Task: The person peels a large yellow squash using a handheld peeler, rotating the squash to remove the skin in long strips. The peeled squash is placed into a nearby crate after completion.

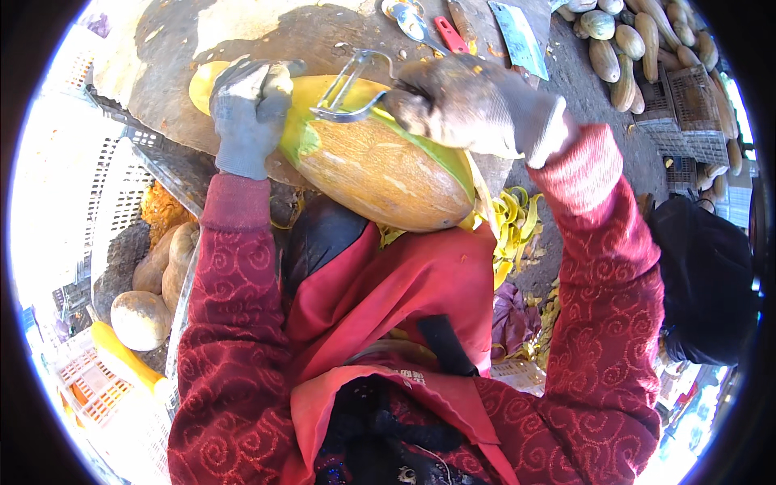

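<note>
A large long-necked squash lies aslant in front of me, its blunt end by my red-aproned lap and its neck on the work board. The neck and a strip along the upper side are bared to yellow and green flesh; tan rind covers the rest. My gloved left hand grips the neck. In my gloved right hand is a wide metal peeler, its frame lying over the squash where the bared part meets the rind. A strip of peel hangs near the blunt end.
At the board's far side lie a cleaver, a red-handled tool and a metal spoon. Peelings heap on the ground at right. Whole squashes and crates stand far right; more squashes sit at left.
</note>
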Available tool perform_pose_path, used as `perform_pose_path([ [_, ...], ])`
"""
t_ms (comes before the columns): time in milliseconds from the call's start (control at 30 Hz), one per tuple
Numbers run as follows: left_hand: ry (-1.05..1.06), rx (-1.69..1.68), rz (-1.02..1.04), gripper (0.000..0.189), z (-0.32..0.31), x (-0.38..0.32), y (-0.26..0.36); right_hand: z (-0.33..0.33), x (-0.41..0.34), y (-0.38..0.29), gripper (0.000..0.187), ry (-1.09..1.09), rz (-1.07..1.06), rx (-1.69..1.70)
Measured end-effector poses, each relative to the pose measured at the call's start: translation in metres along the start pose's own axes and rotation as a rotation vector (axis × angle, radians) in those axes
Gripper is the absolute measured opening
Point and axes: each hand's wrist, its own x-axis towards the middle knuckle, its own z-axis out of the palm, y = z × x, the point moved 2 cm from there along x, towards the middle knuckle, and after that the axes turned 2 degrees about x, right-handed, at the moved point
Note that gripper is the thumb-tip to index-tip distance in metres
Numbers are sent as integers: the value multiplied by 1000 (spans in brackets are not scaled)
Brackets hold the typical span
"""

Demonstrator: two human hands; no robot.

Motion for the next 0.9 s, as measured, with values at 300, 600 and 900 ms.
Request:
perform_pose_path([
  [300, -51, -57, 9, 29, 3, 7, 6, 2, -39, 3, 39, 26, 64, -96],
  [600, -38, -207, -11, 30, 3, 2, 3, 51, -101, 11, 31, 198, 207, 235],
  [900, -61, -264, -18, 37, 7, -2, -10, 76, -123, 11, 27, 271, 270, 381],
])
